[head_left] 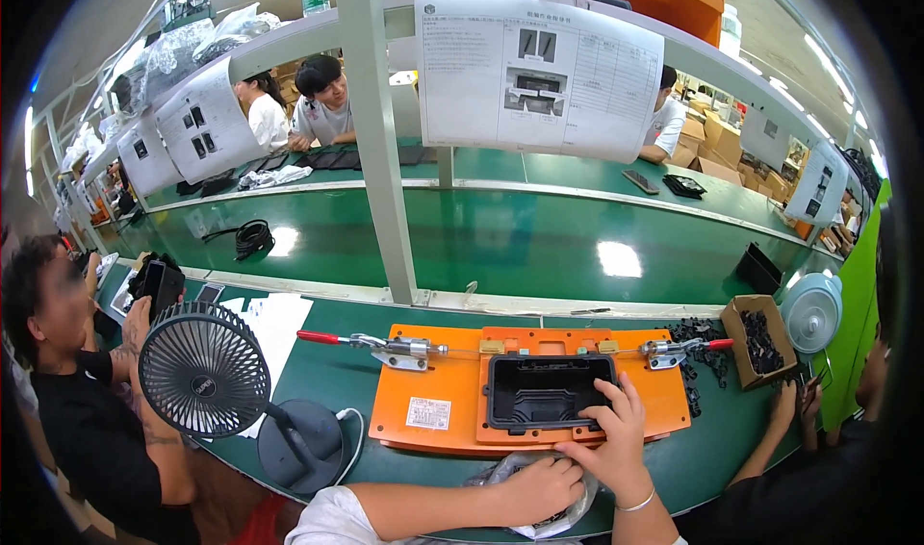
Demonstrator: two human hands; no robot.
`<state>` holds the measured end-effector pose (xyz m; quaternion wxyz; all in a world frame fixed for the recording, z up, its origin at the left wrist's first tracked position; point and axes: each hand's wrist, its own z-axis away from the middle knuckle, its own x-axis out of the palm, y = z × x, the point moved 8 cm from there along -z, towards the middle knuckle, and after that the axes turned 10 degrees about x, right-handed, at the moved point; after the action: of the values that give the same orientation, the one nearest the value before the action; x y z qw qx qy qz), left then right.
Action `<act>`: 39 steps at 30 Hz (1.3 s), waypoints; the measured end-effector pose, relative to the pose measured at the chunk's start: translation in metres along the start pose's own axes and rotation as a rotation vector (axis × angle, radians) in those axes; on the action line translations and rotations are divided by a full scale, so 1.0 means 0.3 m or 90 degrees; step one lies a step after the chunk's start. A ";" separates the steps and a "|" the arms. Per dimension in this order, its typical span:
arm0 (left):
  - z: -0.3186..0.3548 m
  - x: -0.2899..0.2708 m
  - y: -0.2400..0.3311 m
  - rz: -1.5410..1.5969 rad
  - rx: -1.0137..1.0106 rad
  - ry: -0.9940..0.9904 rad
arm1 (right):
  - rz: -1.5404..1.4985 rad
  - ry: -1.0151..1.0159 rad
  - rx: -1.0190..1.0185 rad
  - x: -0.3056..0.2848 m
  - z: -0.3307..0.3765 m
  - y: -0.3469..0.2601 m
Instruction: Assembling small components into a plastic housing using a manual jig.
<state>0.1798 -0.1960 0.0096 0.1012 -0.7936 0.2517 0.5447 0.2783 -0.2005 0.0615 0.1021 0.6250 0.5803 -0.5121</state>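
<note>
A black rectangular plastic box (547,412) sits open side up in the orange fixture (428,381) on the bench in front of me. My right hand (616,444) is at the box's near right corner, fingers spread, fingertips over its right rim and nothing visible in them. Below the fixture, my left hand (541,492) curls down into a clear plastic bag (577,511) with small dark pieces in it. Its fingertips are hidden, so what they pinch does not show. Red-handled toggle clamps (399,348) (674,351) flank the box.
Left of the fixture stands a dark desk fan (207,372) beside white paper (279,324). A carton of small black parts (760,343) and loose black clips (695,333) lie right. Co-workers sit on both sides and across; a metal post (375,141) rises ahead.
</note>
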 end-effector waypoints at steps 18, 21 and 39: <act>-0.002 -0.011 -0.008 0.064 0.024 0.041 | 0.199 0.230 0.431 -0.301 0.139 0.835; 0.006 -0.021 -0.007 0.048 0.018 0.046 | 0.289 0.098 0.510 -0.220 0.060 0.834; 0.030 -0.079 0.007 -0.002 0.018 0.126 | 0.472 0.165 0.491 -0.128 0.046 0.950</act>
<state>0.1649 -0.1871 0.0280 0.0883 -0.8424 0.2668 0.4598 0.5153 -0.3215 -0.0486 -0.0330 0.8374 0.0997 -0.5365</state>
